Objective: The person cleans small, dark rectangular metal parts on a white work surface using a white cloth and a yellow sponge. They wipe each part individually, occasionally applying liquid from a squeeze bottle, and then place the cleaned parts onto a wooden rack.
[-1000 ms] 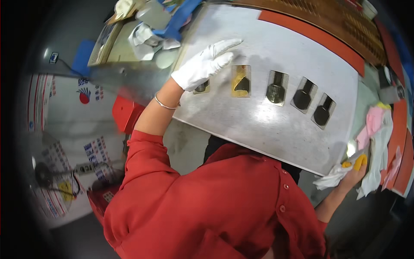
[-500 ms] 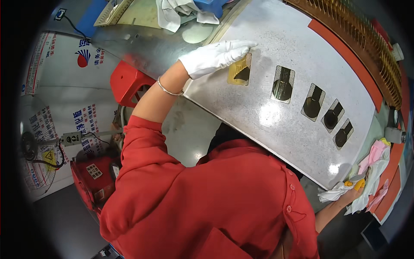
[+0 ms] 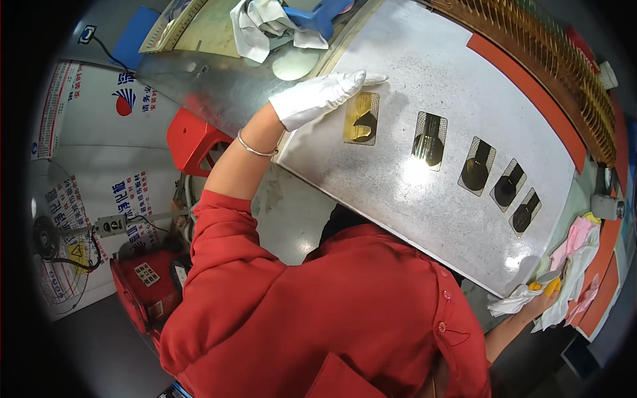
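My left hand, in a white glove, reaches over the left end of the white tabletop. Its fingers are stretched out, just beyond the leftmost thin mesh-patterned card, which shines partly gold beside a dark shape. Nothing shows in its grasp. To the right lie several similar rectangular cards, such as one mesh card, each bearing a dark disc with a strip. My right hand, with yellow coverings on its fingertips, is at the right end beside a crumpled white cloth; its grip is too small to make out.
A brown rack with rows of gold pins runs along the far edge, behind an orange-red strip. White fabric lies at upper left. Pink cloth lies at right. A red stool stands left of the table.
The view has shifted, so the table and cards sit slightly lower in the picture. My left hand's thumb now stands higher against the fingers. My right hand stays by the cloths.
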{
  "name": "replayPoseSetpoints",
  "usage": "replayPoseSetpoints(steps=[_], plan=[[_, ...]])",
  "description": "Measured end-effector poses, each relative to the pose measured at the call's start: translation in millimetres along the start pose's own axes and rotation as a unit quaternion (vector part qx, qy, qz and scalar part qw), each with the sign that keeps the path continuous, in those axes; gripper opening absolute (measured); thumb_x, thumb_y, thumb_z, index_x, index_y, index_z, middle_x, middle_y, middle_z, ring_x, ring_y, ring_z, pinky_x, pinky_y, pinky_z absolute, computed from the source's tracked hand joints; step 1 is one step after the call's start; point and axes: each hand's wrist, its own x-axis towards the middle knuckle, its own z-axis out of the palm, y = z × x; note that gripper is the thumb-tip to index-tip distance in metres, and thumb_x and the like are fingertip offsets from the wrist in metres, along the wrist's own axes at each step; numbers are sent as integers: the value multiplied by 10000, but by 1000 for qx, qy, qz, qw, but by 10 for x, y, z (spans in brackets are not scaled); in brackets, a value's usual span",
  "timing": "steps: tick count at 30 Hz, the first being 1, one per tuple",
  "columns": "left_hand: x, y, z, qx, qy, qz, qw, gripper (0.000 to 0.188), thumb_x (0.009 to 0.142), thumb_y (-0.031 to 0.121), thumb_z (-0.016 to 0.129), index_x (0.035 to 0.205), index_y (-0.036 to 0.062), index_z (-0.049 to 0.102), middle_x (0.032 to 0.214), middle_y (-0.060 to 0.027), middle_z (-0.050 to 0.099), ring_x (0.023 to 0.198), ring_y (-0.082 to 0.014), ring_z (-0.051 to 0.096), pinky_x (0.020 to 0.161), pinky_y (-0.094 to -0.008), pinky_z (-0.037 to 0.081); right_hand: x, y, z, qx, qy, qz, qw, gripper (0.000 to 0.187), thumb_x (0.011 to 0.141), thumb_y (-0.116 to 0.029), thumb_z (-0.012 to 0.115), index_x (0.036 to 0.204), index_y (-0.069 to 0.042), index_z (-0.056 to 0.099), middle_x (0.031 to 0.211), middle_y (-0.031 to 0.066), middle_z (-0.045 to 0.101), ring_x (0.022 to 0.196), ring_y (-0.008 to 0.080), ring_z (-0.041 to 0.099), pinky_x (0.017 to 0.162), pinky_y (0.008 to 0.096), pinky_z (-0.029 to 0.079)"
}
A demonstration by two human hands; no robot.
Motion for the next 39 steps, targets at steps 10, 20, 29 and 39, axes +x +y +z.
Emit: replayPoseSetpoints(steps=[10,20,29,39], plan=[[442,76,221,167,-114,163,966,564,910,350,394,1344,7,289,1366,-171,341,1146,-301,450,986,-311,331,29,31,13,9,-33,-30,999,257,920,-210,481,1048,8,527,859,28,558,710,93,517,603,222,424],[721,471,773,98,-115,77,986,831,833,621,361,1372,6,211,1386,-219,277,1295,-325,259,1064,-344,214,-73,-97,172,35,-24,-26,999,195,923,-184,473,991,-4,505,780,25,550,612,84,502,529,216,400],[737,561,842,27,-123,34,991,832,835,599,393,1375,-2,192,1399,-219,253,1308,-299,243,1067,-328,200,-94,-101,227,45,-16,-44,998,178,916,-158,479,991,0,515,784,29,560,611,82,505,523,209,395],[856,652,865,26,-147,39,988,806,838,578,422,1356,-14,243,1377,-218,299,1279,-294,303,1040,-326,263,-104,-82,231,88,0,-18,996,157,909,-131,488,985,-1,531,771,24,560,595,74,508,520,197,412]])
